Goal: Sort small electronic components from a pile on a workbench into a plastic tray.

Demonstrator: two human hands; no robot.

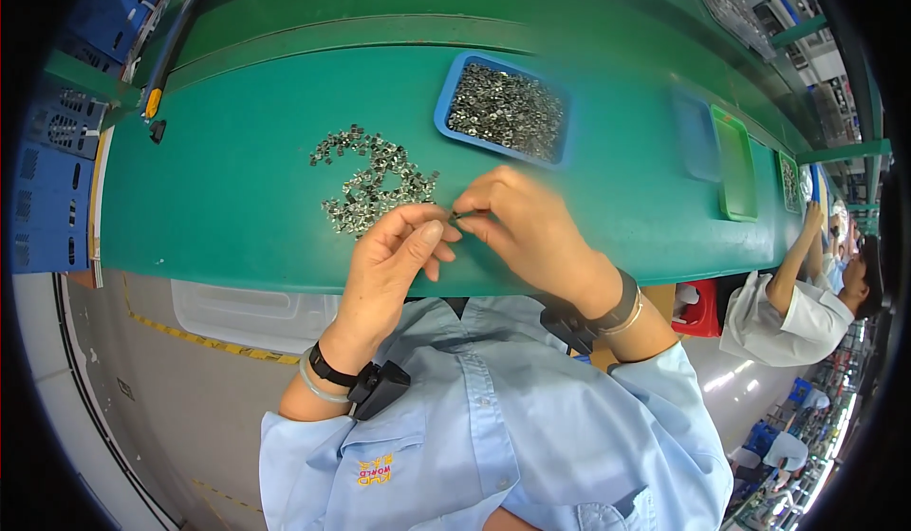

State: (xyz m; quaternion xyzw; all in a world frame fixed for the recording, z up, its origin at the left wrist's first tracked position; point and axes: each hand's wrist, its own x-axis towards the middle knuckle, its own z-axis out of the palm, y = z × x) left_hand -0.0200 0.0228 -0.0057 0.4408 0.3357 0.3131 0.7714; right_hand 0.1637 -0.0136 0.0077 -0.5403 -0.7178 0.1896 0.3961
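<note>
My left hand (394,254) and my right hand (527,227) meet over the table's near side, fingertips almost touching. A tiny dark part (455,216) shows between them, pinched by the thumb and forefinger of my right hand. The left fingers are curled with the thumb pressed in; whatever they hold is too small to make out. Just beyond my left hand, a loose pile of small shiny metal parts (380,186) is spread over the green table (218,208). Farther back stands a blue tray (442,118) heaped with similar small metal pieces.
On the right lie a green tray (738,166) and a bluish tray (697,132). A co-worker (792,317) sits at the table's right end. Blue crates (57,180) are stacked at the left, and a clear plastic bin (251,313) is below the front edge.
</note>
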